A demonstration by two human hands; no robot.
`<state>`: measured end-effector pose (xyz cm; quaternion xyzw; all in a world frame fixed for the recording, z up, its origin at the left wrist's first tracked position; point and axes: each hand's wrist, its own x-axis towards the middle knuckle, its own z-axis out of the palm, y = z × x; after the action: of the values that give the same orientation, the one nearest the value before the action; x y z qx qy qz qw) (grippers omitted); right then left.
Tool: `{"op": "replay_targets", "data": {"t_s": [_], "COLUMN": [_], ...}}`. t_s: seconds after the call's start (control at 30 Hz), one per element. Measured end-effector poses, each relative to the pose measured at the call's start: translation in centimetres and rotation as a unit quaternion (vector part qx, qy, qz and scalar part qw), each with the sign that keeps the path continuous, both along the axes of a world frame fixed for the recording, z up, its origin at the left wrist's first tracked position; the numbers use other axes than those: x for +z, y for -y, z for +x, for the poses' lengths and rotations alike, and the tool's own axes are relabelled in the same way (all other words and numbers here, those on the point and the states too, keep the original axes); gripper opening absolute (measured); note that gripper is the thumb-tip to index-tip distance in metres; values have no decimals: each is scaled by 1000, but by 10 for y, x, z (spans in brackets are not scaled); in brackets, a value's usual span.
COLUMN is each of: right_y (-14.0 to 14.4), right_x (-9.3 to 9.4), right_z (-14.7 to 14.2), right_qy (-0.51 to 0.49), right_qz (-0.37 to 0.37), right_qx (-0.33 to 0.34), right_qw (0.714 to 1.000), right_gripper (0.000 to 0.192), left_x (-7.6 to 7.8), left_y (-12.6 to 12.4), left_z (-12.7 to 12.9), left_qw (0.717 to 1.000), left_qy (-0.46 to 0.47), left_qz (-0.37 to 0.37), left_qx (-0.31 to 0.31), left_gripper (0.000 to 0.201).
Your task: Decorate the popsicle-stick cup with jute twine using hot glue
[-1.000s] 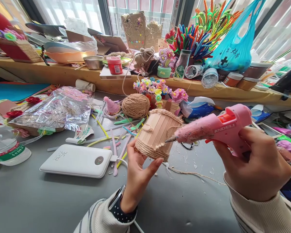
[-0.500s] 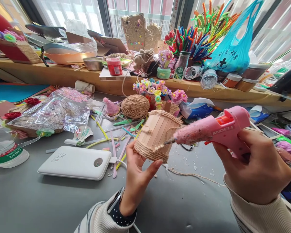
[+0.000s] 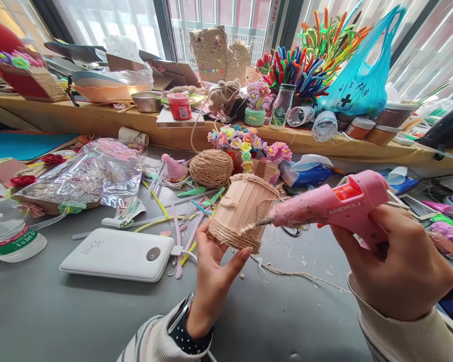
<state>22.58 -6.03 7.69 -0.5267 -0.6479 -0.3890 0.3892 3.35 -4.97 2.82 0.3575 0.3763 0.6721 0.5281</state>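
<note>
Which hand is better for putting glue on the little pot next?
Probably the right hand: it grips the pink glue gun, whose nozzle points at the pot near the lower rope. The left hand is busy holding the pot.

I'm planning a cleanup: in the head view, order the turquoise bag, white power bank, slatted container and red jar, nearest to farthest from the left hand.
1. Slatted container: held in the left hand.
2. White power bank: on the table, left side.
3. Red jar: on the back ledge, slightly left.
4. Turquoise bag: ledge, far right.
</note>
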Motion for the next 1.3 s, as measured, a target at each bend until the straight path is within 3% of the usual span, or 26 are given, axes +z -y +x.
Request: {"op": "replay_targets", "data": {"t_s": [0.23,0.37,0.43,0.53,0.7,0.77,1.13,1.3], "right_y": [0,-8,-15,-30,-52,-56,-60,-55], "right_x": [2,4,4,-1,-19,-26,-47,-38], "right_z": [-1,7,15,28,38,35,37,47], "right_qy": [-7,-14,-53,-127,-204,-200,-129,-85], "right_qz": [-25,19,-20,-147,-380,-429,-522,-520], "right_qx": [-2,-25,-46,-58,-51,-41,-24,-45], "right_qw": [1000,999,997,979,901,880,843,849], "right_gripper": [53,44,42,39,30,27,22,37], "left_x": [-2,-1,-1,-1,-2,-2,-4,-4], "left_y": [-1,-5,-8,-15,-20,-20,-21,-20], "left_z": [-1,-5,-8,-15,-23,-24,-23,-22], "left_qw": [1000,999,999,997,992,991,992,991], "left_qy": [3,17,33,69,116,118,119,126], "left_qz": [11,28,39,21,-29,-27,-24,-22], "left_qx": [8,4,6,11,44,48,41,33], "left_gripper": [61,60,59,52,42,42,45,42]}}
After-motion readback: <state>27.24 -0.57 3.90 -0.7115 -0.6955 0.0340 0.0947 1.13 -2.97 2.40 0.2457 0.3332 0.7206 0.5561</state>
